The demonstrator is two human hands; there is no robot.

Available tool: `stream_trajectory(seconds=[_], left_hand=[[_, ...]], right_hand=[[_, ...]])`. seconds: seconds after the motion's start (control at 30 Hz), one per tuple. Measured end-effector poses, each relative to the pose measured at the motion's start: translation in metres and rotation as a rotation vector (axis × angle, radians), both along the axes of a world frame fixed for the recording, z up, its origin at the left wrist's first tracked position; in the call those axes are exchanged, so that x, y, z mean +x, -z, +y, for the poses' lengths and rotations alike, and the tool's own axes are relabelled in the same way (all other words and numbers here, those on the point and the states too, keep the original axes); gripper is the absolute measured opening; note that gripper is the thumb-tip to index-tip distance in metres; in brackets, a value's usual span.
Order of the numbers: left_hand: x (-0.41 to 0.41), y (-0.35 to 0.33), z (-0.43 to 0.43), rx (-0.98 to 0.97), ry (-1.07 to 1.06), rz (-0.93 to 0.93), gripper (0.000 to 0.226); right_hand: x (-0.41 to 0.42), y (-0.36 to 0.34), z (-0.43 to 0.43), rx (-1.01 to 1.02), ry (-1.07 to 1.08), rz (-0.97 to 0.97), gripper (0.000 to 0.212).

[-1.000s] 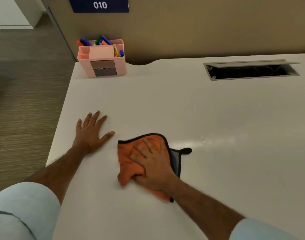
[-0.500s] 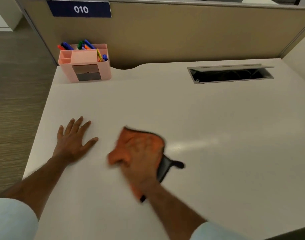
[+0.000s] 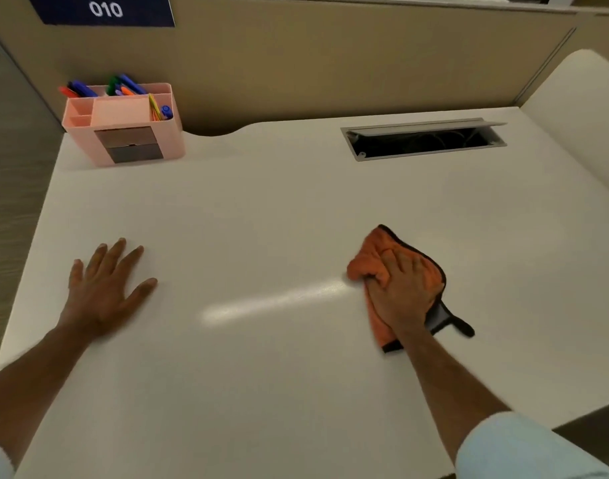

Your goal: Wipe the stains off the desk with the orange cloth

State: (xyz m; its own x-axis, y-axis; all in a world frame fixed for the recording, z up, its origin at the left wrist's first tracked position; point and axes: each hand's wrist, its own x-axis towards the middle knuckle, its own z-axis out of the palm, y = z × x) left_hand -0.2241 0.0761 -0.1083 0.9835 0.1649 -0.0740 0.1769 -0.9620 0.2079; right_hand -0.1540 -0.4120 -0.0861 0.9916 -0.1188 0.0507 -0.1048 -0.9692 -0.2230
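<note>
Swept rightward since the earlier frames: right hand (image 3: pixel 401 292) and cloth (image 3: pixel 375 257), once just beside the left hand (image 3: pixel 104 288), now well apart from it, right of the desk's middle. Only one view, the head camera. Right hand palm-down on the cloth, fingers laid close together and slightly curled, pressing it flat to the desk (image 3: pixel 261 202) rather than pinching it. Left hand flat on the near-left part of the desk, fingers spread, thumb out, holding nothing, bracing. Best done, by judgement, with even palm pressure, overlapping strokes, and the bunched far-left edge kept under the fingers so nothing rolls free. No stain plainly visible; only a pale glossy streak of reflected light between the hands. Cloth soft, plush, orange, with dark trim and a grey underside showing at the near right, a dark corner trailing loose. Desk smooth, off-white, faintly shiny, rounded at the corners. Far left, a pink boxy organizer (image 3: pixel 123 133) with coloured pens; far right, a rectangular metal cable slot (image 3: pixel 424 140), lid up.
</note>
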Motion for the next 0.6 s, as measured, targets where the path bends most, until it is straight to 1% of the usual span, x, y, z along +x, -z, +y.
stream_trajectory(seconds=[0.03, 0.07, 0.13, 0.2, 0.23, 0.27, 0.33, 0.4, 0.43, 0.5, 0.6], left_hand=[[0.000, 0.000, 0.000, -0.001, -0.004, 0.007, 0.085], [-0.001, -0.001, -0.001, -0.002, -0.010, 0.008, 0.086], [0.001, -0.003, -0.004, -0.012, -0.021, 0.004, 0.087], [0.007, -0.007, -0.012, -0.008, -0.009, -0.016, 0.087], [0.010, -0.009, -0.017, -0.001, 0.012, -0.028, 0.086], [0.015, -0.011, -0.022, 0.007, 0.035, -0.039, 0.086], [0.025, -0.014, -0.033, 0.012, 0.076, -0.056, 0.085], [0.031, -0.013, -0.046, 0.004, 0.095, -0.065, 0.084], [0.031, -0.011, -0.051, 0.003, 0.099, -0.065, 0.084], [0.028, -0.008, -0.061, -0.009, 0.100, -0.062, 0.084], [0.021, -0.006, -0.072, -0.019, 0.103, -0.061, 0.085]], right_hand=[[-0.003, -0.004, 0.015, 0.031, 0.019, 0.002, 0.054], [-0.014, -0.006, 0.037, 0.030, -0.034, -0.014, 0.048], [-0.051, -0.010, 0.096, 0.057, -0.257, -0.087, 0.038], [-0.102, -0.011, 0.149, 0.195, -0.514, -0.121, 0.038], [-0.125, -0.007, 0.169, 0.230, -0.655, -0.126, 0.037], [-0.148, -0.002, 0.179, 0.211, -0.768, -0.123, 0.037], [-0.173, 0.011, 0.171, 0.109, -0.854, -0.094, 0.040], [-0.167, 0.019, 0.132, 0.109, -0.827, -0.087, 0.043], [-0.157, 0.020, 0.110, 0.109, -0.778, -0.085, 0.046], [-0.128, 0.015, 0.054, 0.074, -0.586, -0.087, 0.055], [-0.078, 0.007, -0.028, 0.012, -0.304, -0.017, 0.058]])
